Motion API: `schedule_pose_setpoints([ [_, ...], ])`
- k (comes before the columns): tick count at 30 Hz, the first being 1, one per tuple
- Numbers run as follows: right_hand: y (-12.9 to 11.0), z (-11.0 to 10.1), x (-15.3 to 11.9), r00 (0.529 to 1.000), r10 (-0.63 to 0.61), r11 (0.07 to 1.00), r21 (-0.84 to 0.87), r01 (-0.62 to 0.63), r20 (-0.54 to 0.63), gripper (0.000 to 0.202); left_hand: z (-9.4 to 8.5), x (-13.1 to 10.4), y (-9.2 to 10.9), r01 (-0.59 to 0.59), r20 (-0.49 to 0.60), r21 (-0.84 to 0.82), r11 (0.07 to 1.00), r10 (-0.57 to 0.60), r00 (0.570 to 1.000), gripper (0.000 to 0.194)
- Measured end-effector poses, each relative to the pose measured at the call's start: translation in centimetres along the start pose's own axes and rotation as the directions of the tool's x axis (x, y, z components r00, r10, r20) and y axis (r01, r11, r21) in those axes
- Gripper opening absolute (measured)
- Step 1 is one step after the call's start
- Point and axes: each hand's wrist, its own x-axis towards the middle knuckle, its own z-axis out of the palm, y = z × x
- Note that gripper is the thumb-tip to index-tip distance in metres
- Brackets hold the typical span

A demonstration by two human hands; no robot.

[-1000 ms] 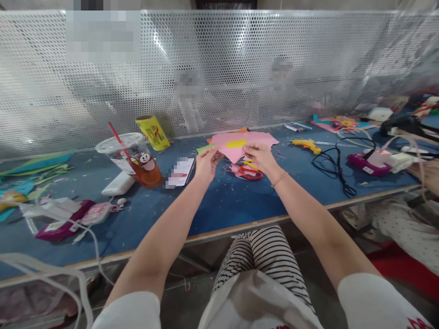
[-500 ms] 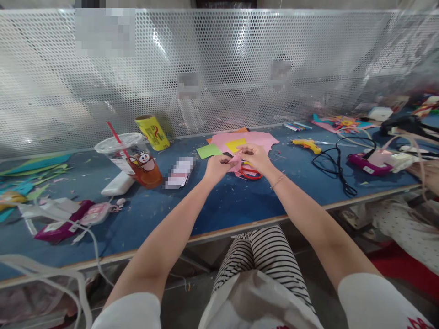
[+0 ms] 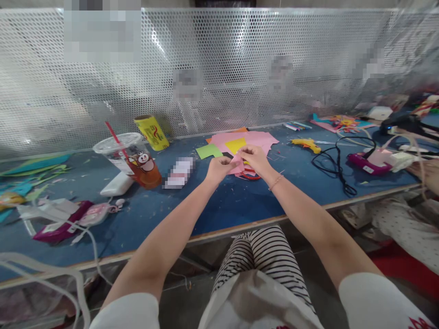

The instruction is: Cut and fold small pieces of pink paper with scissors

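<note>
Between my two hands is a small piece of pink paper (image 3: 236, 161), lifted a little over the blue table (image 3: 236, 205). My left hand (image 3: 219, 167) pinches its left side between thumb and fingers. The fingertips of my right hand (image 3: 253, 157) close on its upper right edge. Just below and behind the fingers lie red-handled scissors (image 3: 252, 177), partly hidden by the paper and my right hand. Behind my hands a larger pink sheet (image 3: 262, 138) is spread out, with a yellow paper (image 3: 236, 145) on it and a green paper (image 3: 208, 151) at its left.
To the left stand a plastic cup (image 3: 144, 167) of brown drink with a red straw, a yellow tube (image 3: 152, 132) and a blurred-out phone-like item (image 3: 179, 172). On the right are a yellow glue gun (image 3: 306, 145), black cable (image 3: 338, 171) and purple power strip (image 3: 370, 164). A perforated screen (image 3: 222, 105) backs the table.
Both hands keep their pinch on the small pink paper. The paper has turned slightly and shows a broader face, covering more of the scissors.
</note>
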Motion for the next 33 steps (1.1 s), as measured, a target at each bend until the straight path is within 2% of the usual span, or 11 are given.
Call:
schedule_pose_setpoints([
  [6,0.0,0.0,-0.1,1.0,0.025,0.997,0.068,-0.024,-0.009,0.015,0.1,0.0,-0.1,-0.014,0.026,0.028,1.0,0.013,1.0,0.035],
  [12,0.1,-0.1,-0.1,0.997,0.07,0.986,0.148,-0.074,0.03,0.015,0.0,0.0,-0.1,-0.044,0.036,0.05,0.998,0.043,0.998,0.037],
  [17,0.6,0.0,0.2,1.0,0.007,0.994,0.106,-0.01,0.028,0.017,0.0,0.0,-0.3,-0.026,0.033,0.047,0.999,0.024,0.999,0.036],
  [23,1.1,0.1,0.5,1.0,0.005,1.0,0.025,-0.004,-0.024,0.025,0.0,0.0,-0.4,-0.029,0.009,0.061,0.998,0.029,1.0,0.035],
  [29,0.9,-0.2,0.4,0.998,0.065,0.997,0.034,-0.064,-0.016,0.022,0.1,0.1,-0.4,-0.012,0.023,0.045,0.999,0.011,1.0,0.034],
  [33,0.6,-0.3,0.3,0.992,0.122,0.986,0.112,-0.123,0.019,0.02,0.0,0.1,-0.4,0.007,0.043,0.019,1.0,-0.008,0.999,0.034],
])
